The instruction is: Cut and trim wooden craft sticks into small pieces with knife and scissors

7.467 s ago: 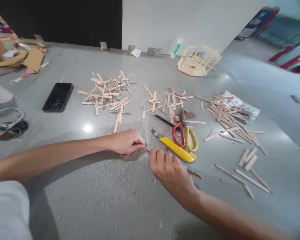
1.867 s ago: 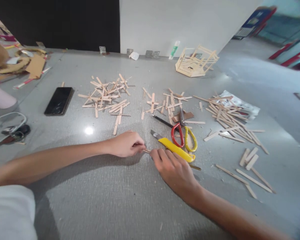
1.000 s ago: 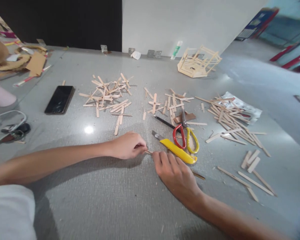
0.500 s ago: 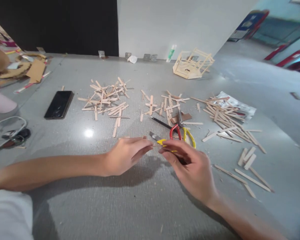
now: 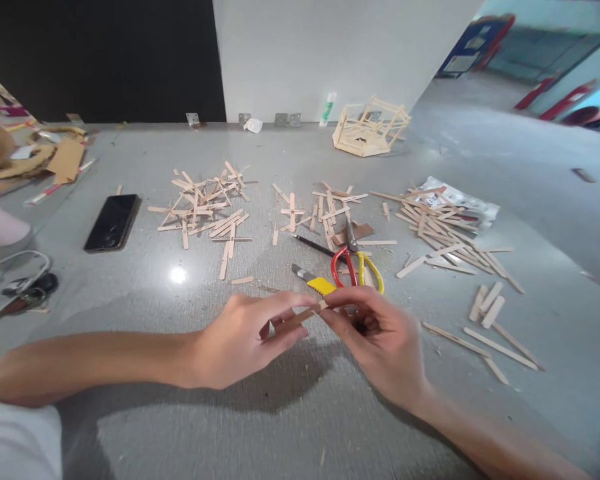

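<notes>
Between my hands is a short wooden craft stick [image 5: 300, 317]. My left hand [image 5: 247, 337] is closed on it, with the stick lying between thumb and fingers. The fingertips of my right hand [image 5: 380, 340] pinch its right end. Just beyond the fingers lies a yellow box cutter [image 5: 321, 285] with its blade out. Scissors [image 5: 350, 257] with one red and one yellow handle lie behind my right hand, beside a black pencil or pen [image 5: 314, 245]. A loose stick piece [image 5: 243, 280] rests beyond my left hand.
Heaps of craft sticks lie at left [image 5: 205, 203] and right [image 5: 445, 233], the right one by a plastic packet [image 5: 480, 207]. A stick-built frame [image 5: 365, 137] and glue stick [image 5: 327, 110] stand near the wall. A phone [image 5: 113, 223] and cable [image 5: 15, 257] are at left.
My left hand has come lower and its fingers have parted around the stick, which now shows more. My right hand stays at the stick's end. The view has shifted slightly.
</notes>
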{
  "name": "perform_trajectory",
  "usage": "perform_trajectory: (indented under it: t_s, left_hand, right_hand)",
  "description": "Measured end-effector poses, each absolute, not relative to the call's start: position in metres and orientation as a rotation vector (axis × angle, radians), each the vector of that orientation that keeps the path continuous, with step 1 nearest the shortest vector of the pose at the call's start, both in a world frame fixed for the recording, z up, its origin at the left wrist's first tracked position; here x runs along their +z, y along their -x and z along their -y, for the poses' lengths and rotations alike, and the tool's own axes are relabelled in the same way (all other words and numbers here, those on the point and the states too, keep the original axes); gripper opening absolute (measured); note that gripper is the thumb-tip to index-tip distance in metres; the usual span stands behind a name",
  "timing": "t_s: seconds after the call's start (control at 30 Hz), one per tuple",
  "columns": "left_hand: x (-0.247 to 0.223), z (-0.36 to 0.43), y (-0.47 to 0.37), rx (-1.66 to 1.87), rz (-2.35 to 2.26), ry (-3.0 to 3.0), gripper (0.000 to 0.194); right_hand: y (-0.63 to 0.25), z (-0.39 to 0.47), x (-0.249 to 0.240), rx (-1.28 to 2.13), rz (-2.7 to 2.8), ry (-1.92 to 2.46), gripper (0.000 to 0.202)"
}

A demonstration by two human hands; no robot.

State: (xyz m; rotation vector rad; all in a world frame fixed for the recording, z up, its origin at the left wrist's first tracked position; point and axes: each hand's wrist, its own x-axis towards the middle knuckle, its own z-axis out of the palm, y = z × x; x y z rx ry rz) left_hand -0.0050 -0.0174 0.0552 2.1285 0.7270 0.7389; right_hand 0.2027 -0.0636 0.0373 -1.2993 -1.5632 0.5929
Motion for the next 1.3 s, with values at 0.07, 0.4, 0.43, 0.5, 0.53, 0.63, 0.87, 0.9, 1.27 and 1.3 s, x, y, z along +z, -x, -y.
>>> perform_trajectory:
  t_s: [0.07, 0.4, 0.43, 0.5, 0.53, 0.63, 0.87, 0.9, 1.27, 1.3]
  left_hand:
    - [0.055, 0.018, 0.005, 0.692, -0.715, -2.136, 0.022]
    - [0.059, 0.019, 0.004, 0.646, -0.736, -2.091, 0.005]
    - [0.06, 0.019, 0.004, 0.65, -0.741, -2.085, 0.005]
    - [0.06, 0.018, 0.004, 0.66, -0.743, -2.068, 0.008]
    - [0.06, 0.018, 0.004, 0.662, -0.736, -2.057, 0.009]
    - [0.058, 0.018, 0.004, 0.649, -0.717, -2.025, 0.009]
    - [0.059, 0.017, 0.004, 0.629, -0.722, -2.013, 0.008]
    - [0.06, 0.016, 0.004, 0.611, -0.724, -1.974, 0.01]
    - [0.072, 0.007, 0.004, 0.276, -0.757, -1.445, 0.023]
    - [0.073, 0.006, 0.004, 0.255, -0.757, -1.444, 0.021]
  right_hand:
    - [-0.203, 0.063, 0.038, 0.618, 1.571, 1.306, 0.004]
    - [-0.204, 0.066, 0.035, 0.647, 1.6, 1.286, 0.004]
    - [-0.204, 0.066, 0.035, 0.644, 1.599, 1.286, 0.004]
    - [-0.204, 0.067, 0.035, 0.634, 1.598, 1.283, 0.004]
    - [-0.205, 0.067, 0.035, 0.63, 1.601, 1.283, 0.004]
    - [-0.205, 0.067, 0.034, 0.613, 1.618, 1.277, 0.004]
    - [-0.204, 0.069, 0.035, 0.527, 1.678, 1.266, 0.005]
    - [-0.203, 0.07, 0.036, 0.523, 1.685, 1.259, 0.005]
    - [-0.204, 0.069, 0.033, 0.496, 1.681, 1.242, 0.01]
    - [-0.205, 0.069, 0.034, 0.5, 1.682, 1.253, 0.009]
